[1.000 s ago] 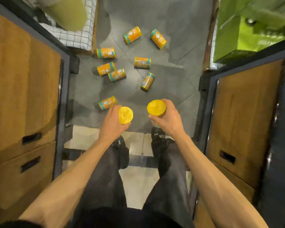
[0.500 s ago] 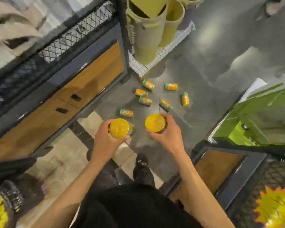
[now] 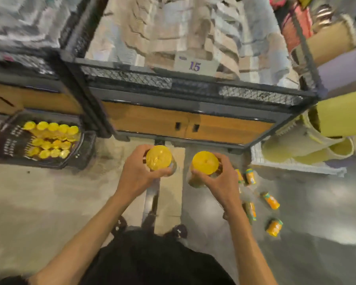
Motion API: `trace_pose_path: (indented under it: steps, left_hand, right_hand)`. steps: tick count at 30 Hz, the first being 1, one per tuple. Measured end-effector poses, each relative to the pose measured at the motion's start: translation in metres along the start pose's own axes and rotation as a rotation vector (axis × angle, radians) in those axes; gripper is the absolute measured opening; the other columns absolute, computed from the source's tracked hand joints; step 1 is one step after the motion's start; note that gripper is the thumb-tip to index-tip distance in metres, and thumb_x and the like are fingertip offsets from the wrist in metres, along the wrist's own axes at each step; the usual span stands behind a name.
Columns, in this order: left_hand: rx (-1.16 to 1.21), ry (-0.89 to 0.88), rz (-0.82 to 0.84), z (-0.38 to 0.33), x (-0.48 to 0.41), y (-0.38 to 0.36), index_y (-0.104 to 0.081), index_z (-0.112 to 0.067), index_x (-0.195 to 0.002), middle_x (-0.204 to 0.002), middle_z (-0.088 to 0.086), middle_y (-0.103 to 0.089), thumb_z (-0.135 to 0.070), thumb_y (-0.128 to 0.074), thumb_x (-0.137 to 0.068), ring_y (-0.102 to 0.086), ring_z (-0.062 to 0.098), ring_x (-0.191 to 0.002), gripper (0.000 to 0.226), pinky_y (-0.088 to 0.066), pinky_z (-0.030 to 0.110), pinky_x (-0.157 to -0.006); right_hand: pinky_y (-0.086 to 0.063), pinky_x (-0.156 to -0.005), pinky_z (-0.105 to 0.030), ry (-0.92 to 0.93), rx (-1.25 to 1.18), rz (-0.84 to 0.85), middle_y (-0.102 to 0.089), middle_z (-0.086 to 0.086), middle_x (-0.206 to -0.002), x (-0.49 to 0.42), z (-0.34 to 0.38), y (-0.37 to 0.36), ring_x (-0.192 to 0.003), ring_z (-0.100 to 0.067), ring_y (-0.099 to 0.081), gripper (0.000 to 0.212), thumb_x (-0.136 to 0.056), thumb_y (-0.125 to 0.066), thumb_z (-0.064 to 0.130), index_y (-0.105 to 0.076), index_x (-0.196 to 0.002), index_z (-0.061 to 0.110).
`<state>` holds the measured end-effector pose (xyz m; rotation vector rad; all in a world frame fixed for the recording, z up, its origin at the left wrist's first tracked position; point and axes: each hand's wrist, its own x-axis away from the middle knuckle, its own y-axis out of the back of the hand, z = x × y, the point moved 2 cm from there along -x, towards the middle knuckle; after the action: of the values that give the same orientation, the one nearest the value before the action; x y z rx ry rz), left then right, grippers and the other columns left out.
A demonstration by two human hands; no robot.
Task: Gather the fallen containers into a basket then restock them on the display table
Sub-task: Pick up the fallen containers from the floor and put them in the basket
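I stand facing a display table [image 3: 173,84] with a black wire-mesh rim and wooden drawer fronts [image 3: 150,120] beneath it. A card reading "15" [image 3: 194,66] sits among the blurred stock on top. My left hand [image 3: 139,178] curls round one yellow-lidded container [image 3: 158,158], held upright, and my right hand [image 3: 217,182] grips a second container [image 3: 205,163] the same way. The two are side by side and apart, above the floor in front of the drawers.

Down to my left, a dark basket [image 3: 5,141] sits on the floor against the next unit, holding rows of upright yellow-lidded containers [image 3: 49,138]. The floor there is pale beige tile [image 3: 39,202]; to my right it turns to grey tile [image 3: 317,223], where several fallen containers [image 3: 271,200] lie on their sides near my right forearm. Beyond them, at the table's right corner, rolled yellow-green mats [image 3: 317,146] stand on a white grid rack. My dark shoes [image 3: 178,231] show below.
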<state>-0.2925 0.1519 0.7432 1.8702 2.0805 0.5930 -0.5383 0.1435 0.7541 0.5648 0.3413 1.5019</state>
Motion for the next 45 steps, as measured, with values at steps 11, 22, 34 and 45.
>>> trace_pose_path:
  steps: [11, 22, 34, 45]
  left_hand:
    - [-0.057, 0.048, -0.448, 0.094, 0.042, 0.246, -0.054, -0.026, -0.120, -0.115, -0.009, -0.058, -0.054, -0.086, -0.061, -0.058, 0.013, -0.103, 0.073, -0.054, 0.040, -0.084]
    - [-0.008, 0.282, -0.688, 0.194, 0.098, 0.406, -0.058, -0.029, -0.115, -0.111, -0.010, -0.062, -0.046, -0.093, -0.057, -0.061, 0.007, -0.099, 0.070, -0.056, 0.035, -0.079]
    - [-0.104, 0.375, -0.654, 0.284, 0.035, 0.547, -0.055, -0.030, -0.115, -0.110, -0.012, -0.059, -0.058, -0.087, -0.057, -0.057, 0.010, -0.098, 0.072, -0.055, 0.034, -0.078]
    - [-0.141, 0.450, -0.527, 0.365, -0.035, 0.650, -0.051, -0.032, -0.112, -0.109, -0.013, -0.056, -0.054, -0.087, -0.058, -0.054, 0.011, -0.100, 0.068, -0.053, 0.041, -0.082]
  right_hand:
    - [-0.055, -0.083, -0.030, 0.332, 0.080, 0.291, -0.060, 0.018, -0.110, -0.003, 0.177, -0.221, -0.100, -0.004, -0.060, 0.067, -0.064, -0.083, 0.059, -0.052, -0.119, 0.035]
    - [-0.057, -0.081, -0.032, 0.488, 0.068, 0.469, -0.063, 0.013, -0.108, 0.020, 0.286, -0.382, -0.099, -0.007, -0.061, 0.069, -0.062, -0.074, 0.069, -0.055, -0.118, 0.033]
    - [-0.058, -0.074, -0.036, 0.460, 0.137, 0.585, -0.060, 0.023, -0.106, -0.029, 0.357, -0.558, -0.095, -0.004, -0.061, 0.068, -0.058, -0.078, 0.071, -0.051, -0.115, 0.043]
    - [-0.055, -0.084, -0.044, 0.334, 0.152, 0.630, -0.060, 0.015, -0.110, -0.068, 0.401, -0.687, -0.101, -0.011, -0.059, 0.068, -0.060, -0.086, 0.058, -0.049, -0.115, 0.042]
